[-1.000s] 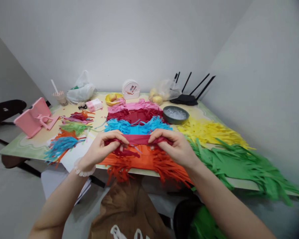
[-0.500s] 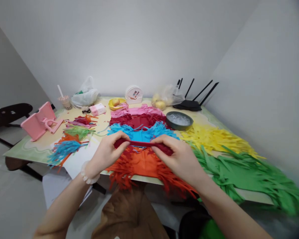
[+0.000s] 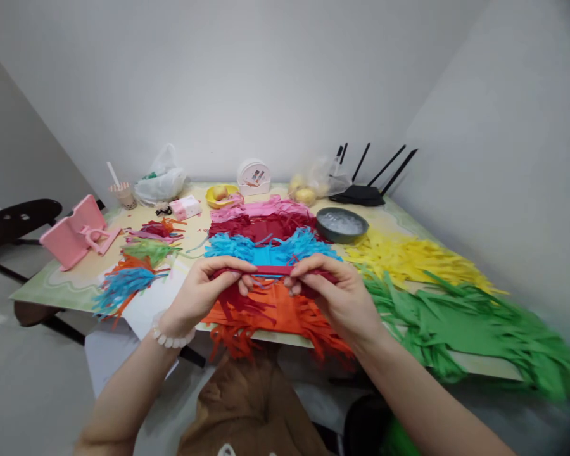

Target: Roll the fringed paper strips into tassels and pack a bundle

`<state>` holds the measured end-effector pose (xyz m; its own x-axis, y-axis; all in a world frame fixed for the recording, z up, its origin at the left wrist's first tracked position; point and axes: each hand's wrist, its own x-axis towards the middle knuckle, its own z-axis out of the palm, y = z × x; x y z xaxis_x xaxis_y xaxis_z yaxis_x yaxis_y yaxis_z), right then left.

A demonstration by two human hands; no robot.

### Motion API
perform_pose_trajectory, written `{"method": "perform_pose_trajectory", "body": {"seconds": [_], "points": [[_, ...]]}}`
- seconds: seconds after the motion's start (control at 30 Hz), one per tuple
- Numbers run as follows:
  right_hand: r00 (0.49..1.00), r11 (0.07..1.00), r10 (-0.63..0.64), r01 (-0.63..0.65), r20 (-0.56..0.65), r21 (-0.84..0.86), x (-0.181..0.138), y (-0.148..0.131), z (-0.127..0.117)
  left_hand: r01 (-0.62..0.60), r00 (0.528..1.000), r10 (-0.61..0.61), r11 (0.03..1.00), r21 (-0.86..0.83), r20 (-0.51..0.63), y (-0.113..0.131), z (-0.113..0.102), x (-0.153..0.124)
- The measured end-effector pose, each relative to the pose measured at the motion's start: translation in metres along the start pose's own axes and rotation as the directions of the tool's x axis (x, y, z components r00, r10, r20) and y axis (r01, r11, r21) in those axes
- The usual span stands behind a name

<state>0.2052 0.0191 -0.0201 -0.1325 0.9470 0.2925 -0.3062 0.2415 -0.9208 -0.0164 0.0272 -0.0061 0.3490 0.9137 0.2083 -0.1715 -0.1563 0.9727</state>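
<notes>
Both hands grip a dark red fringed paper strip stretched between them above the table's near edge. My left hand pinches its left end, fingers closed. My right hand pinches its right end, fingers closed too. The strip's cut fringe hangs down over an orange fringed sheet that droops off the table edge. Just behind lie a blue fringed sheet, a dark red one and a pink one.
Green fringed paper and yellow fringed paper cover the table's right side. A grey bowl, a black router, a yellow dish, a pink stand and small coloured tassels are also on the table.
My hands have moved closer together along the red strip and turned it, so more fringe hangs below. The camera shifted slightly.
</notes>
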Motion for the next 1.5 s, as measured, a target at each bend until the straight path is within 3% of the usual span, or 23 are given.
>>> {"method": "perform_pose_trajectory", "body": {"seconds": [0.17,0.3,0.43,0.6,0.7,0.8,0.87,1.13,1.37,1.43,1.5], "points": [[0.999,0.999,0.029,-0.029,0.033,0.020,0.002,0.004,0.000,-0.091,0.996,0.090,0.994,0.060,0.026,-0.002,-0.003,-0.001],[0.995,0.974,-0.065,0.079,0.070,-0.214,-0.001,0.004,-0.001,-0.085,0.995,0.097,0.965,0.247,-0.036,0.001,-0.001,-0.002],[0.970,0.795,-0.226,0.238,0.093,-0.558,-0.006,-0.001,-0.001,-0.181,0.970,0.239,0.828,0.531,-0.042,0.002,0.001,-0.005],[0.948,0.623,-0.283,0.295,0.144,-0.725,-0.006,-0.007,-0.003,-0.231,0.957,0.284,0.651,0.723,0.049,0.002,-0.001,-0.005],[0.970,0.688,-0.212,0.233,0.116,-0.688,-0.005,-0.008,-0.005,-0.183,0.975,0.220,0.747,0.639,0.022,0.003,0.001,-0.004],[0.993,0.871,-0.098,0.121,0.072,-0.477,-0.005,-0.007,-0.003,-0.078,0.996,0.086,0.937,0.341,-0.009,0.004,0.004,-0.005],[0.996,0.926,-0.065,0.082,0.056,-0.369,-0.006,-0.005,-0.001,-0.008,1.000,0.009,0.984,0.179,-0.005,0.004,0.007,-0.006],[0.998,0.984,-0.004,0.016,0.070,-0.180,-0.005,0.006,-0.007,0.104,0.993,-0.108,0.991,-0.086,-0.040,-0.009,0.005,-0.003],[0.996,0.985,-0.033,0.047,0.085,-0.169,0.002,0.013,-0.009,0.130,0.985,-0.154,0.959,-0.251,-0.080,-0.026,0.010,0.001],[0.992,0.972,-0.084,0.102,0.091,-0.212,0.000,0.011,-0.009,0.113,0.988,-0.134,0.968,-0.224,-0.079,-0.027,0.008,-0.001],[0.975,0.917,-0.191,0.219,0.116,-0.334,-0.002,0.007,-0.009,0.084,0.996,-0.085,0.995,-0.055,-0.018,-0.022,0.006,-0.002]]}}
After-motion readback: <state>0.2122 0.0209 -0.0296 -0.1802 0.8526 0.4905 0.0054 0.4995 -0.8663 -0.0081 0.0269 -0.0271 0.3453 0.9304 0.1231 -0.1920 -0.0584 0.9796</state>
